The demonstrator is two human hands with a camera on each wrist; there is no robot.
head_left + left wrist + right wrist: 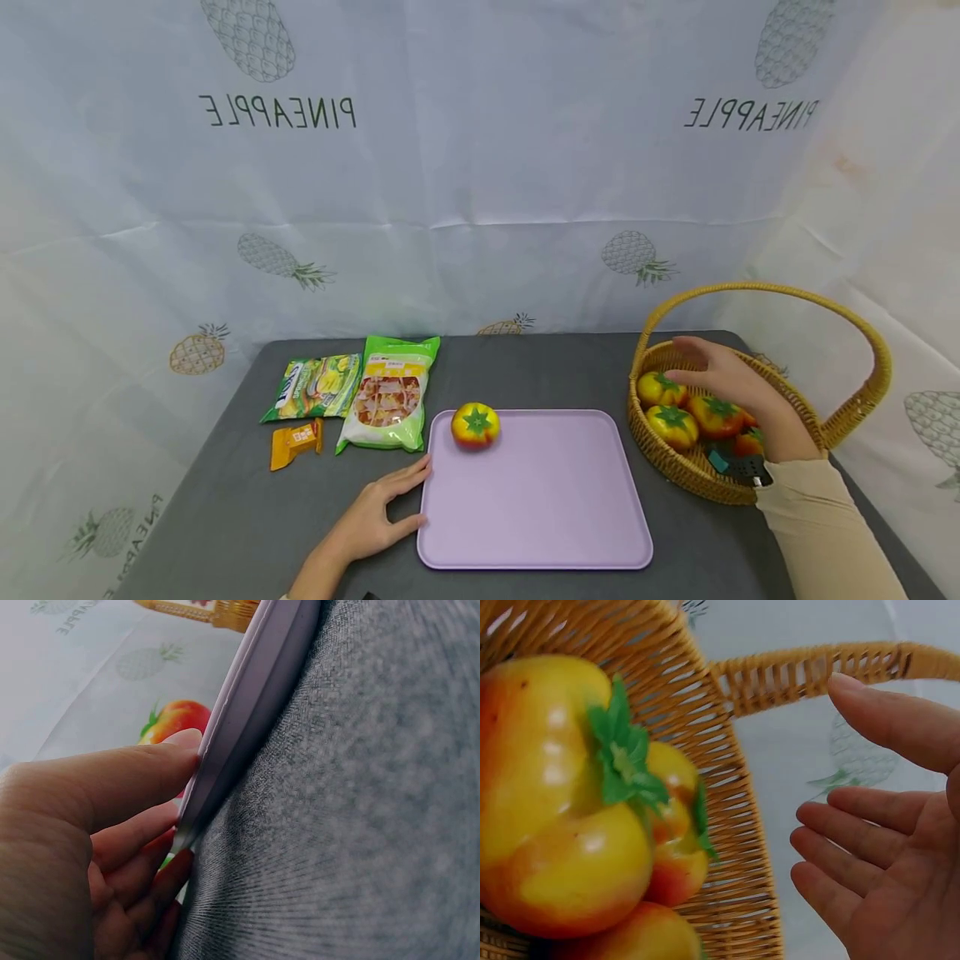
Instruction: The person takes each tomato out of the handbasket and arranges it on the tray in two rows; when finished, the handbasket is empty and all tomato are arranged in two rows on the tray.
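Note:
My left hand point(375, 514) rests at the left edge of the lilac tray point(532, 500), thumb and fingertips touching its rim. In the left wrist view the thumb point(142, 776) lies against the tray's side point(247, 697). One yellow-red tomato point(476, 426) with a green leafy top sits in the tray's upper left corner. My right hand point(723, 375) hovers over the wicker basket point(686, 475), which holds several similar tomatoes point(672, 427). In the right wrist view, that hand point(900, 862) has its fingers extended, apart from the tomatoes point(555, 795), and holds nothing.
Left of the tray lie a green-and-white food bag point(386, 398), a smaller green packet point(318, 386) and an orange wrapped snack point(296, 442). The basket's tall handle point(765, 287) arches over the right hand. A pineapple-print curtain point(480, 167) hangs behind the dark grey table point(247, 517).

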